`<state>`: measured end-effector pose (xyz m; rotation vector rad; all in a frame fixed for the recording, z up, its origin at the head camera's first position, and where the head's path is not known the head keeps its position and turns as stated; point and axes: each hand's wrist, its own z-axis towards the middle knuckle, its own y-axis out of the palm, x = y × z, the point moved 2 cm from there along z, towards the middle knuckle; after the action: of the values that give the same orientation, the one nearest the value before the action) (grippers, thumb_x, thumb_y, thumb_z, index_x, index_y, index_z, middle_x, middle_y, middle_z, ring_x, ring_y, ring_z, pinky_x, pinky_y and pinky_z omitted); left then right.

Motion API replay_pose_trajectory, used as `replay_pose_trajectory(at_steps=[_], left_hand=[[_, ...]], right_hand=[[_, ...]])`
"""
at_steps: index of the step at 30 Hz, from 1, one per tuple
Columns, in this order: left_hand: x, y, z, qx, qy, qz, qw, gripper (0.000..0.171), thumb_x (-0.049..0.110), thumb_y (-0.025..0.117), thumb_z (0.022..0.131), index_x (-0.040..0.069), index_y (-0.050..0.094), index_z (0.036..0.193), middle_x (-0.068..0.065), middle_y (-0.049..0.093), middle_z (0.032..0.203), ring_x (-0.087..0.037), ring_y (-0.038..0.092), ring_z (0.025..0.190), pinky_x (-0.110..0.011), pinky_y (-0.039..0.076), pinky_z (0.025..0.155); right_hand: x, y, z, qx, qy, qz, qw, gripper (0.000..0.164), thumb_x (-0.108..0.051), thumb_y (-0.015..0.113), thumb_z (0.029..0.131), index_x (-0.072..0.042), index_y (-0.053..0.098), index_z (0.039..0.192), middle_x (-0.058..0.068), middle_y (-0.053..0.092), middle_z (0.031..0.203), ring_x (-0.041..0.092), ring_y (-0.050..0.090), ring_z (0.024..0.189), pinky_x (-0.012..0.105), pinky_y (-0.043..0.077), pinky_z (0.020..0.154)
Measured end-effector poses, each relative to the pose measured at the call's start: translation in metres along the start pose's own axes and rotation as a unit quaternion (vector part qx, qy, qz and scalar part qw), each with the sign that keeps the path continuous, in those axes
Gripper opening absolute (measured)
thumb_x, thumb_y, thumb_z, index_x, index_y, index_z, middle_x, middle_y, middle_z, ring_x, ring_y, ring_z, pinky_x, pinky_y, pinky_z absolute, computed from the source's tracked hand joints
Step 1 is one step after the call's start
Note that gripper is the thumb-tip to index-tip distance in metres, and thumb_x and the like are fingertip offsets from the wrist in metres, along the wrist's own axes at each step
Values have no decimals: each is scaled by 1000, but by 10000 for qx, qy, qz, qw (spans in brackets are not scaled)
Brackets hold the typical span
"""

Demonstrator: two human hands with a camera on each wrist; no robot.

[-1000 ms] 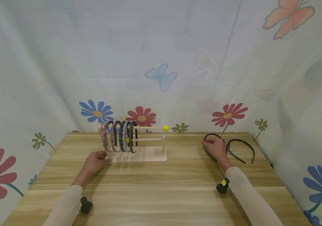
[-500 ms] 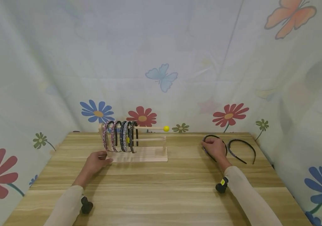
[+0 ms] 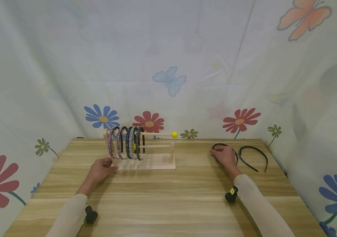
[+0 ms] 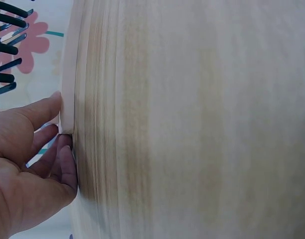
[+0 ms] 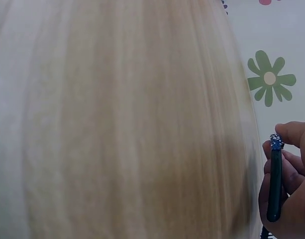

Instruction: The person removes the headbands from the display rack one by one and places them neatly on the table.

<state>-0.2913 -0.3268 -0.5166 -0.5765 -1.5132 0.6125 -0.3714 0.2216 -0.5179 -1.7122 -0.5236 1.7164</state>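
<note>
In the head view, my left hand (image 3: 98,169) grips the left end of the base of a wooden headband stand (image 3: 156,162). Thumb and fingers meet the base's corner (image 4: 67,112) in the left wrist view. Glittery headbands, pink (image 3: 110,143), black (image 3: 128,143) and silver (image 3: 131,143) among them, hang from the stand's upper rod toward its left side. Over to the right, my right hand (image 3: 226,157) pinches a black headband with a sparkling band (image 3: 220,144). One dark end of that headband (image 5: 274,184) crosses in front of the fingers in the right wrist view.
Another black headband (image 3: 255,148) lies on the wooden table (image 3: 168,200), just right of my right hand. A yellow ball (image 3: 174,134) caps the upper rod's right end. Behind the table hangs a flower-printed curtain (image 3: 186,108).
The headband in my right hand has tipped slightly, its arch sinking lower. My right hand shifts barely; the left hand and the stand stay in place.
</note>
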Motion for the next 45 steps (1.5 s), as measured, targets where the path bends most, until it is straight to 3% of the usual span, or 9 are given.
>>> replay_pose_trajectory(at_steps=[16,20,24,28,35,39,45], left_hand=[[-4,2,2,-34,-36,-22,10000,57,24,74,96,-10,57,138,-31,59,137,-47,60,124,-56,53,99],[-4,2,2,-29,-44,-19,10000,56,23,74,96,-10,57,138,-31,59,137,-47,60,124,-56,53,100],[-3,1,2,-11,-3,6,10000,56,24,75,95,-10,58,137,-31,60,136,-47,60,124,-56,52,100],[-3,1,2,19,1,30,10000,56,23,75,95,-10,58,137,-31,59,137,-47,60,124,-57,52,101],[-4,1,1,-7,-44,69,10000,57,24,75,95,-11,57,137,-32,57,138,-49,58,125,-57,50,102],[-4,1,1,6,-38,53,10000,56,23,75,95,-10,58,137,-31,58,138,-49,59,125,-57,51,102],[-4,1,2,53,125,35,9999,54,22,76,95,-12,60,134,-32,61,134,-47,62,120,-55,55,96]], right_hand=[[-5,-2,-8,101,-370,-79,9992,29,-31,76,92,-6,81,106,12,79,102,33,72,99,51,55,90],[-5,-7,-7,64,-241,-94,9996,32,-36,75,93,-8,81,108,11,78,104,32,72,98,50,56,87],[-9,-13,-7,-16,-112,248,9996,36,-40,72,95,-9,78,113,12,77,108,30,71,100,47,57,86],[-20,-21,-9,-29,-392,537,9978,40,-39,70,97,-7,75,120,14,75,113,31,70,105,47,58,88],[-51,-34,-17,84,-1323,778,9881,44,-41,71,97,-10,72,129,12,76,114,30,72,106,47,59,86],[-74,-37,-29,196,-1641,1180,9792,45,-44,73,95,-13,72,128,9,77,110,25,72,101,36,59,80],[-100,-32,-44,275,-2122,1699,9619,38,-35,77,94,-13,75,124,8,77,107,17,69,93,19,54,75]])
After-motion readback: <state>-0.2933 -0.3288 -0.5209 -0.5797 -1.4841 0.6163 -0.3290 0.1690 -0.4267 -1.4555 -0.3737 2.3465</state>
